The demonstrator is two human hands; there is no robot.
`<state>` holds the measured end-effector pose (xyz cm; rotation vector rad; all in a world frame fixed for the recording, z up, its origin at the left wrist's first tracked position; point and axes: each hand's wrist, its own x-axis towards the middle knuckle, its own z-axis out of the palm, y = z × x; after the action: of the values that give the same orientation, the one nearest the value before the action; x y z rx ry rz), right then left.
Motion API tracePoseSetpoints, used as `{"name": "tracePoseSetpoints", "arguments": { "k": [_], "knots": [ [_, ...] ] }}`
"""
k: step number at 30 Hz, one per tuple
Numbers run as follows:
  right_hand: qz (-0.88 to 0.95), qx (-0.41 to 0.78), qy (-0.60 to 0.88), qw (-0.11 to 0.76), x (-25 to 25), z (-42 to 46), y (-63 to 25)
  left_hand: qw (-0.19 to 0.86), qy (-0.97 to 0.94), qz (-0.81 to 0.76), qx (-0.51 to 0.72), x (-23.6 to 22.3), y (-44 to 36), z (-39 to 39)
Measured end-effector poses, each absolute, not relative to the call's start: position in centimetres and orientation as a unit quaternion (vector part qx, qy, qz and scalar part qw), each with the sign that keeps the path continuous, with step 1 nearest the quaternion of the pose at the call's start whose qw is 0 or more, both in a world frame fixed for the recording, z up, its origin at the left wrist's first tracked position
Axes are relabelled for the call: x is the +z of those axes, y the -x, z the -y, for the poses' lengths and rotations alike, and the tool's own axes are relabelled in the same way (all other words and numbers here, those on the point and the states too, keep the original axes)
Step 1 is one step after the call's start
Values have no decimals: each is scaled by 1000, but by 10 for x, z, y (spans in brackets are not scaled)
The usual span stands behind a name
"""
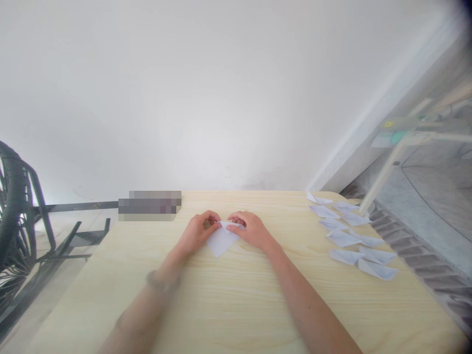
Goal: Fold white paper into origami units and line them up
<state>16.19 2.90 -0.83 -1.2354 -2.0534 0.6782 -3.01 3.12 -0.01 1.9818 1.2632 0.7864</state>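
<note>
A small white sheet of paper [221, 243], partly folded, lies on the wooden table with one corner pointing toward me. Its far edge is pinched between the thumb and fingers of my left hand [203, 228]. On the other side, my right hand [250, 228] grips the paper's upper right part, its thumb pressing on a folded flap. The fingertips behind the flap are partly hidden. A dark band circles my left wrist.
Several folded white paper boats [344, 238] lie in rows along the right side of the table [228, 305]. A pixelated patch covers something at the back left corner. A black woven chair [14, 196] stands at left, and a white wall rises behind the table.
</note>
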Motion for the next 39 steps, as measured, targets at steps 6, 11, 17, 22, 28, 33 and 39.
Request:
{"name": "tracePoseSetpoints", "arguments": {
  "k": [6, 11, 17, 22, 28, 33, 39],
  "knots": [
    [787, 282, 447, 319, -8, -29, -164, 386, -732, -471, 306, 7, 26, -26],
    [787, 297, 431, 327, -9, -28, -166, 382, -756, -455, 275, 10, 25, -25],
    [804, 286, 424, 304, -8, -27, -166, 372, -771, -441, 269, 9, 25, -25],
    [813, 264, 429, 293, -7, -27, -165, 355, -776, -444, 272, 8, 24, -25],
    [820, 239, 423, 303, -7, -28, -164, 319, -784, -464, 263, 5, 20, -26],
    [821, 243, 420, 301, -7, -28, -164, 331, -783, -457, 264, 6, 16, -25],
    [822, 235, 434, 284, -6, -27, -165, 391, -750, -455, 279, 8, 18, -24]
  ]
}}
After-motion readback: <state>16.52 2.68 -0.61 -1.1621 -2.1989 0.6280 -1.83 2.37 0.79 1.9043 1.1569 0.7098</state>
